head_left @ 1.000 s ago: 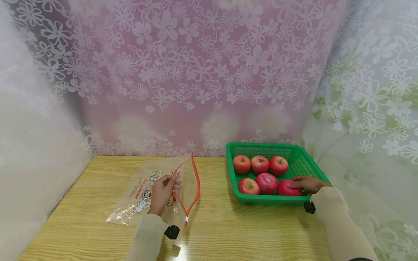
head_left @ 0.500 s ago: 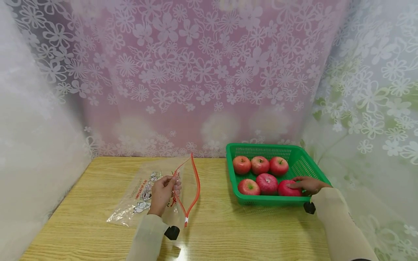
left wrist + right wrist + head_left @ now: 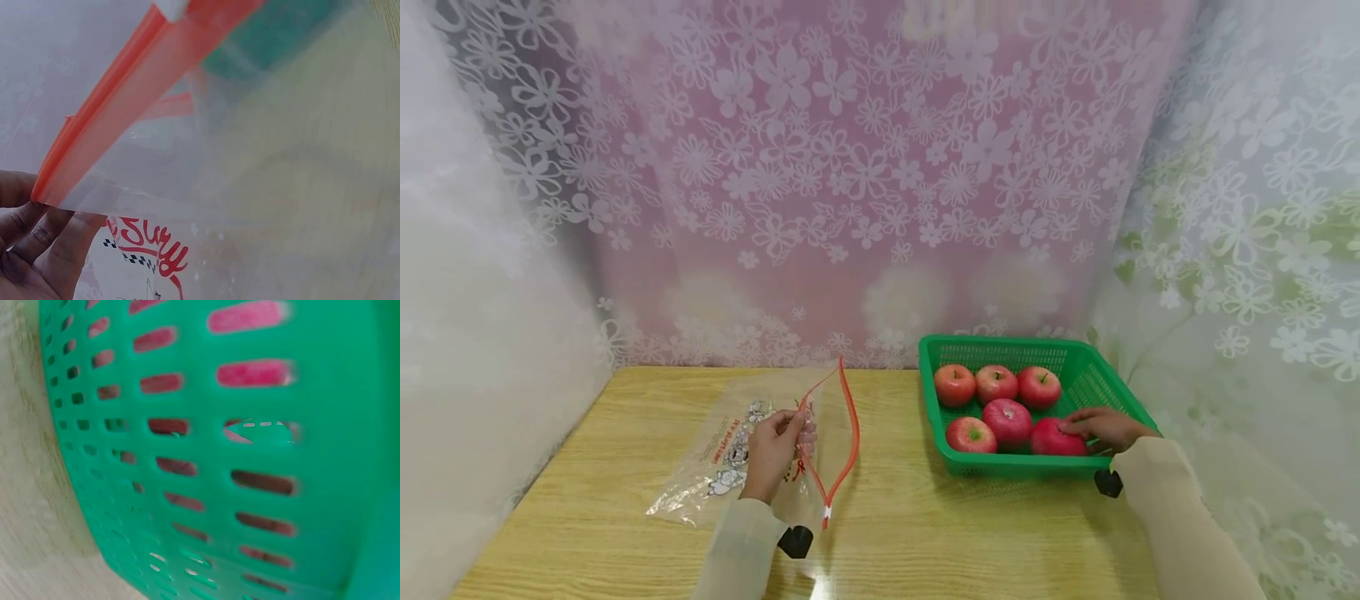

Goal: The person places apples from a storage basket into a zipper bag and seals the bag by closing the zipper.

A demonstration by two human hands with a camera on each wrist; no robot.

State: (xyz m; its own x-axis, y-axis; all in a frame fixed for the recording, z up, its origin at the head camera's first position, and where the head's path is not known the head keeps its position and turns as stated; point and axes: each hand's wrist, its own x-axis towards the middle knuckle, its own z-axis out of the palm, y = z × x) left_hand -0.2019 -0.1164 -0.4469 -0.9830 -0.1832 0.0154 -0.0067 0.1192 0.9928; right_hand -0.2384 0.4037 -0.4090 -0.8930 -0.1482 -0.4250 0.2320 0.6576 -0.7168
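My left hand (image 3: 772, 452) pinches the near edge of a clear zip bag (image 3: 700, 467) with an orange-red zip strip (image 3: 852, 417); its mouth gapes toward the right. In the left wrist view, thumb and fingers (image 3: 44, 240) hold the strip's end, with red lettering below. Several red apples (image 3: 997, 383) lie in two rows in a green basket (image 3: 1030, 463). My right hand (image 3: 1103, 428) reaches over the basket's right front and grips the front-right apple (image 3: 1054, 437), which touches the apple (image 3: 1007, 422) beside it. The basket's slotted wall (image 3: 206, 450) hides most of that hand in the right wrist view.
Bag and basket both stand on a wood-grain table (image 3: 895, 533), with a gap of bare wood between them. Flower-patterned curtains (image 3: 850, 208) close off the back and both sides. The basket's right rim lies under my right wrist.
The front-right apple and its neighbour have shifted slightly left, with my right fingers on the first. My left hand and the bag stay put. The head view has tilted a little.
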